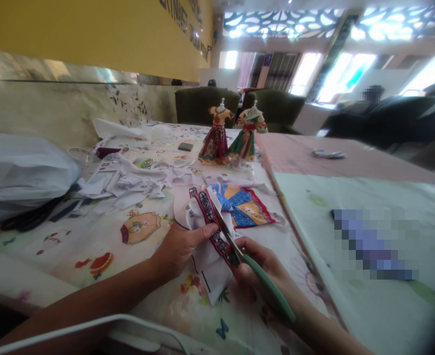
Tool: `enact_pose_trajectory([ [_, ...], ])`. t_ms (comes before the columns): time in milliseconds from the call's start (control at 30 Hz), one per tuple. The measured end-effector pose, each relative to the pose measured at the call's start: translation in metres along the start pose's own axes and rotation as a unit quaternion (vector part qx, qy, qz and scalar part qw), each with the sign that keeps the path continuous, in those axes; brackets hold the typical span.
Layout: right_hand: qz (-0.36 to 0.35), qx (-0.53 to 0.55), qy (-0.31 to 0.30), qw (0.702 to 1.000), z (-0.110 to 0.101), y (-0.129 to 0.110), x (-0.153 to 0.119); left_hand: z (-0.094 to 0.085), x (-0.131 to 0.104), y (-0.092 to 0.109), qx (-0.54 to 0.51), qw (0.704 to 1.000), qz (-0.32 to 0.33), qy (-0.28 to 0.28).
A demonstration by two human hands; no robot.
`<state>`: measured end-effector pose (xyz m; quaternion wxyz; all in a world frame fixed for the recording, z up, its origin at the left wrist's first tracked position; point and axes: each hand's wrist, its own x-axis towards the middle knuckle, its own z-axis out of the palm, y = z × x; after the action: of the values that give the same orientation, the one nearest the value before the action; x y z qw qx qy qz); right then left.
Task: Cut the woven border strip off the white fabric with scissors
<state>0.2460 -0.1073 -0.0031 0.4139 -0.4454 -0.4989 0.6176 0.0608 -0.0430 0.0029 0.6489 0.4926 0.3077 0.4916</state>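
Observation:
My left hand (182, 246) pinches a white printed sheet (210, 266) that has a black, white and red patterned band (207, 207). In my right hand (258, 266) are scissors with green handles (271, 288), their blades lying along the band's right edge. Just beyond the blades lies a blue and tan printed piece with a red border (247, 204). How far the blades are apart is hard to tell. A cut-out shape printed in tan (141, 227) shows on the table to the left of my left hand.
Two small dresses on stands (216, 135) (247, 135) rise at the table's back. White scraps (128, 185) lie left of centre, a white bag (25, 167) at far left. A pixelated blue object (373, 244) is on the right. Green chairs (206, 106) stand behind.

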Motion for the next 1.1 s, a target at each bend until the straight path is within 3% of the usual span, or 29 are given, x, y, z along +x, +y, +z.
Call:
enact_pose_trajectory([
  [567, -0.008, 0.004, 0.003, 1.0, 0.0, -0.0028, -0.0009, 0.0009, 0.0006, 0.0035, 0.005, 1.0, -0.002, 0.017],
  [1100, 0.002, 0.021, -0.003, 1.0, 0.0012, 0.0023, -0.0011, 0.0019, 0.0003, 0.0041, 0.01, 1.0, 0.003, -0.011],
])
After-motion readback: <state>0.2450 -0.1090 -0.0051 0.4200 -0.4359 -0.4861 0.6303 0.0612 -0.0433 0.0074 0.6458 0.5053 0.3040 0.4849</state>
